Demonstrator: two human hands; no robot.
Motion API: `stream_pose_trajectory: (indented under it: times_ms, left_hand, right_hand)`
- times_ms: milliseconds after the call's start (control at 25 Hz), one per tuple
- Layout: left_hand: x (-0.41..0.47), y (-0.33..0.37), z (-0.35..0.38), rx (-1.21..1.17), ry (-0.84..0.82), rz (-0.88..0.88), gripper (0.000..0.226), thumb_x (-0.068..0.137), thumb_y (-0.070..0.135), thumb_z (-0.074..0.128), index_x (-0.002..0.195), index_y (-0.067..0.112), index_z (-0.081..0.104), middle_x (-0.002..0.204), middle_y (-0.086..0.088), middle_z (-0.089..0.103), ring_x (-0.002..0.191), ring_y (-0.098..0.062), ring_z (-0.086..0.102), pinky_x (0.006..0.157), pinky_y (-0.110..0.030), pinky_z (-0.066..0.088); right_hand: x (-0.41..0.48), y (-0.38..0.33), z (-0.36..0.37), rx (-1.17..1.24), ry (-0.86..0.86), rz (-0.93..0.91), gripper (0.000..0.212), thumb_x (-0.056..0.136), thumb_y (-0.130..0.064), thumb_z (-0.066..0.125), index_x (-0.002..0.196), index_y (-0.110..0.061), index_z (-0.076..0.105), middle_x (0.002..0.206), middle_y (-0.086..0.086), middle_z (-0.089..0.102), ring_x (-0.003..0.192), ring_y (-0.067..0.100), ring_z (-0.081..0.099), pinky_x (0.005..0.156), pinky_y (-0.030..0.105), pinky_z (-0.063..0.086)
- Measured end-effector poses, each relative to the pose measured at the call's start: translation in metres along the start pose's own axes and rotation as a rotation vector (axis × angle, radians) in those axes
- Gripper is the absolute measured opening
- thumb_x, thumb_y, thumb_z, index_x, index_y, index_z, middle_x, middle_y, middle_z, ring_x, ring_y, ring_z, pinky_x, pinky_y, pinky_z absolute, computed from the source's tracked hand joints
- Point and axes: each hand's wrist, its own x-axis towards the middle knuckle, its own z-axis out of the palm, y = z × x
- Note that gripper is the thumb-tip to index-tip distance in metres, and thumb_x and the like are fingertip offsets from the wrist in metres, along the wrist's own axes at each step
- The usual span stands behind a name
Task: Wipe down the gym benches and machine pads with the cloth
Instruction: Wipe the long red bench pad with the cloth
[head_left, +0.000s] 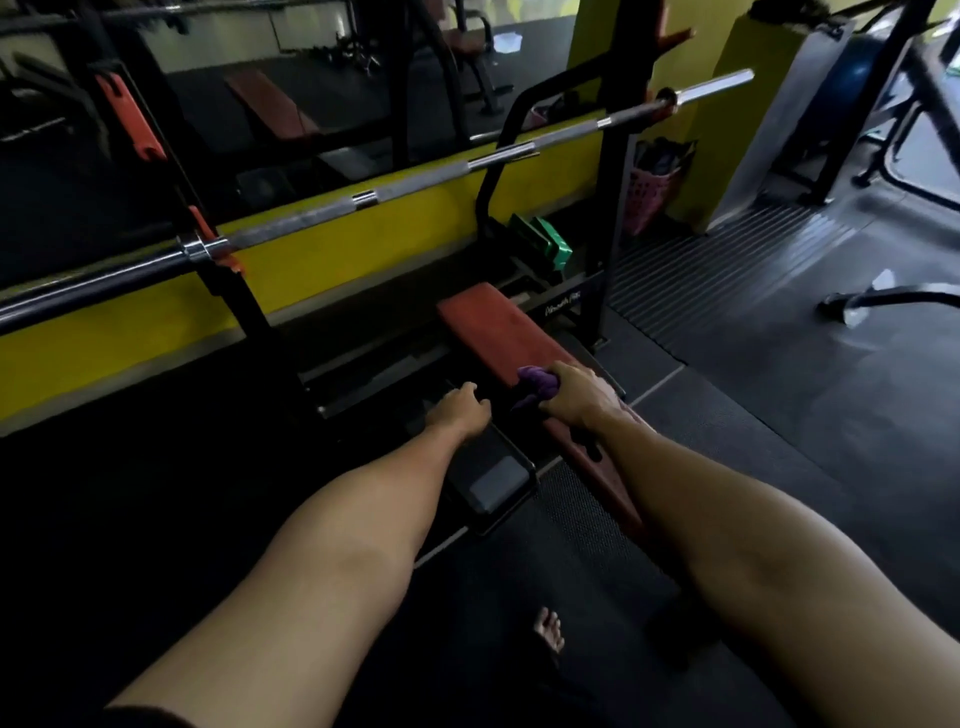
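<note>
Black rubber floor (769, 426) is filling the nearest part of the view, and a bare foot (549, 629) is standing on it, just before the near end of the red bench (493, 327). Both bare forearms are reaching forward toward this bench.

A grey pad (496, 486) is lying low, beside the left edge of the bench. The left hand (460, 410) is hovering just beyond the pad, close to the same left edge. Its fingers are curling inward, but the place is too dark, so I cannot tell if they are grasping anything.

The right hand (576, 397) is resting on top of the bench, near its middle, and is clutching the purple cloth (537, 380). The cloth is bunching under the fingers and is sticking out on the far and left side of the hand. It is touching the red surface, and one dark end is hanging over the left edge.

Past the far end of the bench, green plates (545, 244) are leaning near the black rack. A steel barbell (415, 179) is lying across the rack, above the bench. Behind the bench a yellow wall strip (332, 249) is running, and far to its right a pink basket (649, 195) is standing.
</note>
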Motion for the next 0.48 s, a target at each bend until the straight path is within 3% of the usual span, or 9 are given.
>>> stream_pose_trajectory:
  times_ms: [120, 280, 480]
  left_hand:
    - [0.041, 0.016, -0.011, -0.047, 0.021, -0.031, 0.055, 0.103, 0.041, 0.040, 0.154, 0.023, 0.034, 0.153, -0.008, 0.043, 0.123, -0.030, 0.059, 0.091, -0.030, 0.041]
    - [0.104, 0.008, -0.022, -0.056, -0.001, -0.113, 0.055, 0.102, 0.042, 0.040, 0.153, 0.022, 0.035, 0.151, -0.009, 0.045, 0.131, -0.032, 0.050, 0.103, -0.040, 0.044]
    - [0.208, -0.007, -0.040, -0.064, -0.039, -0.127, 0.056, 0.102, 0.044, 0.039, 0.154, 0.023, 0.034, 0.153, -0.007, 0.043, 0.136, -0.030, 0.046, 0.105, -0.041, 0.042]
  right_hand:
    - [0.061, 0.005, -0.015, -0.038, -0.020, -0.055, 0.043, 0.073, -0.042, 0.070, 0.115, -0.034, 0.061, 0.118, -0.002, 0.063, 0.104, 0.025, 0.063, 0.077, 0.034, 0.047]
    - [0.142, -0.004, -0.025, -0.026, -0.039, -0.079, 0.049, 0.074, -0.041, 0.073, 0.121, -0.034, 0.061, 0.121, -0.002, 0.060, 0.107, 0.027, 0.062, 0.079, 0.034, 0.045]
    - [0.244, -0.014, -0.010, -0.015, -0.080, -0.038, 0.050, 0.076, -0.043, 0.075, 0.122, -0.029, 0.061, 0.125, 0.001, 0.060, 0.112, 0.031, 0.061, 0.081, 0.034, 0.042]
